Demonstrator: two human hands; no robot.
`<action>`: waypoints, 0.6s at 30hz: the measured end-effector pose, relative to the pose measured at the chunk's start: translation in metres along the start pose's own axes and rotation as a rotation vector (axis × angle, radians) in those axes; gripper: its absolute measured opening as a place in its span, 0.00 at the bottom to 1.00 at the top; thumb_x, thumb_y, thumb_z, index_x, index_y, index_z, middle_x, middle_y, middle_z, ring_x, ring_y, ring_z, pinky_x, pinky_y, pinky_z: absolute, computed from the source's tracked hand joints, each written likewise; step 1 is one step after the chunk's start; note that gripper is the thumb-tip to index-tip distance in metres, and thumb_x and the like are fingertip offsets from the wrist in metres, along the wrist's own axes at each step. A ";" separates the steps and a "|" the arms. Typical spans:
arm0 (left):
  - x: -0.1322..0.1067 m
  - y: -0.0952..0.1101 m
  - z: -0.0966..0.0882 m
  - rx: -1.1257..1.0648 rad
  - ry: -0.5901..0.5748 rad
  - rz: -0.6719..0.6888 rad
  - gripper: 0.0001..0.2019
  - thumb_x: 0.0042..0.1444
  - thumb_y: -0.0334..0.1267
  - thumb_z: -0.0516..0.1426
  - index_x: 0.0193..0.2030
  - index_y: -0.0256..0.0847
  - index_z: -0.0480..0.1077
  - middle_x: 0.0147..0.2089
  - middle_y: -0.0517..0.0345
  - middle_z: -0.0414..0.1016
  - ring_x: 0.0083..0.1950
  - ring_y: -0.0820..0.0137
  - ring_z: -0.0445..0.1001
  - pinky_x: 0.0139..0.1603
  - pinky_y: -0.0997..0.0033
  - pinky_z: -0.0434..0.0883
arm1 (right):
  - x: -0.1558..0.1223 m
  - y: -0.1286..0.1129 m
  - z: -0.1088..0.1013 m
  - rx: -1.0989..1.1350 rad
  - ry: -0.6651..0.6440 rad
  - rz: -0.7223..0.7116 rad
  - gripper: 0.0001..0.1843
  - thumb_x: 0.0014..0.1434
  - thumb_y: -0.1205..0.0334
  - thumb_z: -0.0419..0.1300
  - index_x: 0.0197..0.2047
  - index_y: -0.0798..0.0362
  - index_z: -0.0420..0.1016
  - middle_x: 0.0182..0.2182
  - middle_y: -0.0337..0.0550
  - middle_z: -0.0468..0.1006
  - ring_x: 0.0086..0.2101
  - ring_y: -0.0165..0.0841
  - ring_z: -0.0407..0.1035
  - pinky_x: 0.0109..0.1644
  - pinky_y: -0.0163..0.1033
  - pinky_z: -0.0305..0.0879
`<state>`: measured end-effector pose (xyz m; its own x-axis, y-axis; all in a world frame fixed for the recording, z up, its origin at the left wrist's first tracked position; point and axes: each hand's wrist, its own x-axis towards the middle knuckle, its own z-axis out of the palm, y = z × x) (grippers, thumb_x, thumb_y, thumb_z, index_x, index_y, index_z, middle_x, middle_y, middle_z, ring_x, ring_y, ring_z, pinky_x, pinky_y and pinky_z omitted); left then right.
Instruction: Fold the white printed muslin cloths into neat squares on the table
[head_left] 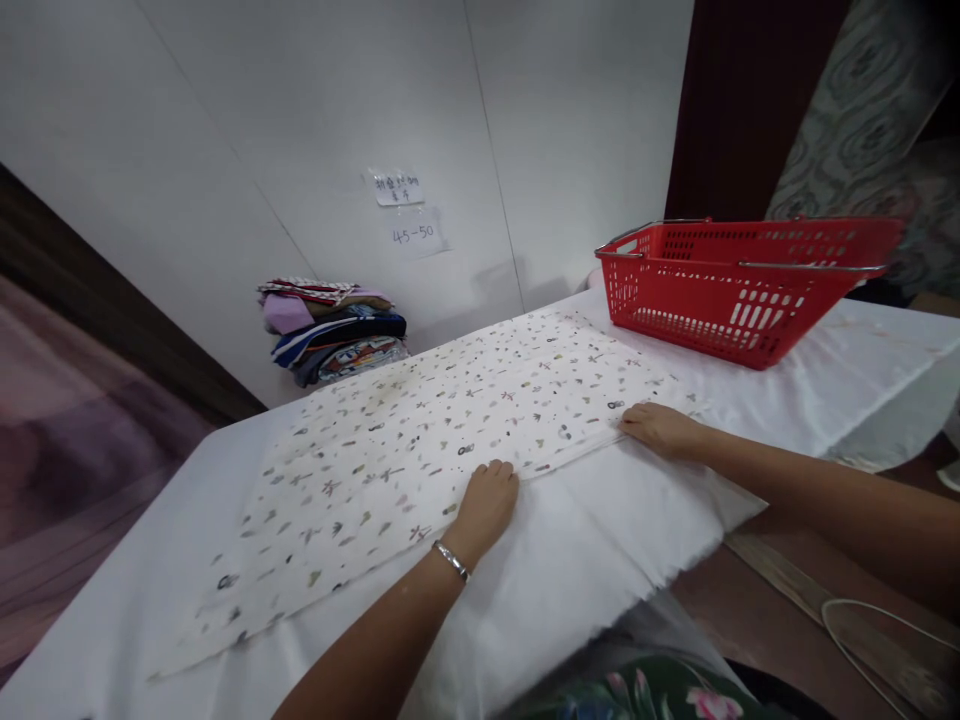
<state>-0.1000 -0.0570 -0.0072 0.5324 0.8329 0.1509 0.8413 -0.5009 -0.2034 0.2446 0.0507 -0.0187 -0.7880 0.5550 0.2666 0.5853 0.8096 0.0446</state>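
A white cloth printed with small dark motifs (420, 420) lies spread flat on the table's white cover (577, 560). My left hand (486, 498), with a silver bracelet on its wrist, rests on the cloth's near edge, fingers curled down against the fabric. My right hand (658, 427) lies on the same near edge further right, fingers pressed together at the cloth's border. Whether either hand pinches the fabric or only presses on it is unclear.
A red plastic shopping basket (742, 285) with metal handles stands at the table's far right. A stack of folded coloured clothes (334, 330) sits by the white wall at the back. Two paper notes (409, 210) hang on the wall. A wire hanger (885, 640) lies on the floor, lower right.
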 end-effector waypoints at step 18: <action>0.000 -0.002 -0.011 -0.051 0.029 -0.127 0.07 0.54 0.25 0.49 0.31 0.38 0.65 0.33 0.54 0.68 0.35 0.67 0.67 0.37 0.65 0.62 | -0.011 -0.001 -0.012 0.154 -0.023 0.109 0.17 0.61 0.65 0.43 0.39 0.52 0.73 0.38 0.48 0.75 0.39 0.37 0.68 0.45 0.43 0.64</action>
<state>-0.1005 -0.0581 0.0040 0.4234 0.8836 0.2000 0.9053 -0.4041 -0.1312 0.2548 0.0418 -0.0096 -0.7269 0.6435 0.2400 0.6324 0.7634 -0.1313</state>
